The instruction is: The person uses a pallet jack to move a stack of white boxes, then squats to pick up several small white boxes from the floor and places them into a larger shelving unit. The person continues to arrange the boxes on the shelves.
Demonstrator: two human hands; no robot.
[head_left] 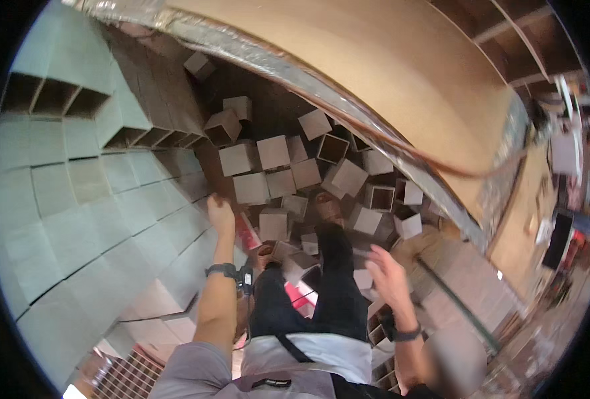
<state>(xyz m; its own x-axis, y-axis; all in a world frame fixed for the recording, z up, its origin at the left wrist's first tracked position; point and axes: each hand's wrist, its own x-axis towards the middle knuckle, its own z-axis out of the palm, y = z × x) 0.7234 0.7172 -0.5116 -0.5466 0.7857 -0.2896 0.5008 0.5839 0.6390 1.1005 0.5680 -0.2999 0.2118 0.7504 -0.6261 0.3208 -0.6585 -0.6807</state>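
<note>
Beside a tall stack of pale grey boxes (pixel 108 219), my left hand (pixel 221 214) reaches forward with its fingers near the stack's edge. Those fingers are small and dark in the picture, so I cannot make out whether they touch or grip a box. My right hand (pixel 389 271) hangs over the loose boxes to the right of my legs, its fingers apart and nothing visible in them. Many small grey boxes (pixel 273 152) lie scattered on the floor in front of me, several with an open end (pixel 333 149) showing.
A large tan board or tabletop (pixel 375 60) with a worn edge slants across the upper right. Red-and-white packaging (pixel 301 296) shows between my legs. A green bar (pixel 458 302) runs along the right. Gridded dividers (pixel 130 374) stand at the lower left.
</note>
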